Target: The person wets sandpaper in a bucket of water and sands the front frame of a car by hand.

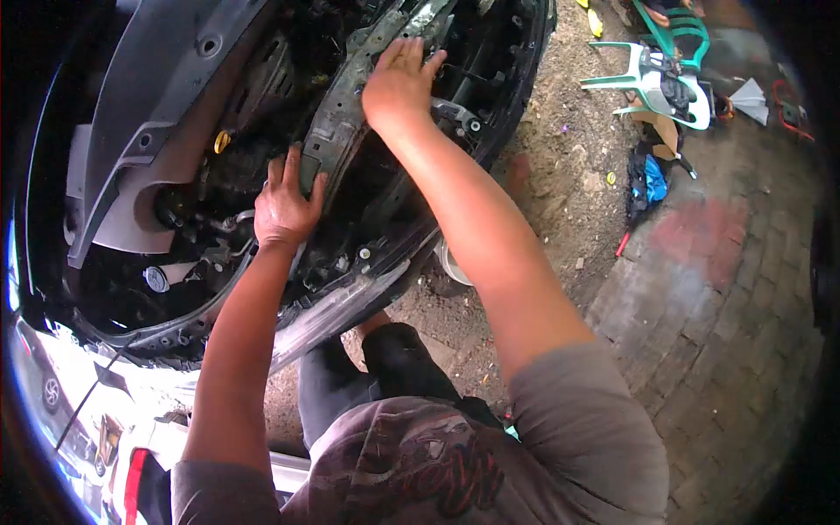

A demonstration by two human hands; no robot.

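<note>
Both hands rest on a grey metal crossbar (328, 131) that runs across the open front of a car's engine bay. My left hand (287, 199) lies on the bar's nearer part, fingers spread and pointing away from me. Farther up the bar, my right hand (398, 86) lies with its palm down and the thumb apart from the fingers. Neither hand holds anything. A yellow dipstick handle (222, 141) and a round white reservoir cap (157, 279) show in the engine bay to the left of my left hand.
Dark plastic trim (166, 79) covers the upper left. The car's front edge (341, 302) curves near my legs. At the right are a green and white chair (643, 83), a blue item (652, 179) and brick paving (691, 350). Part of another person shows at the top right.
</note>
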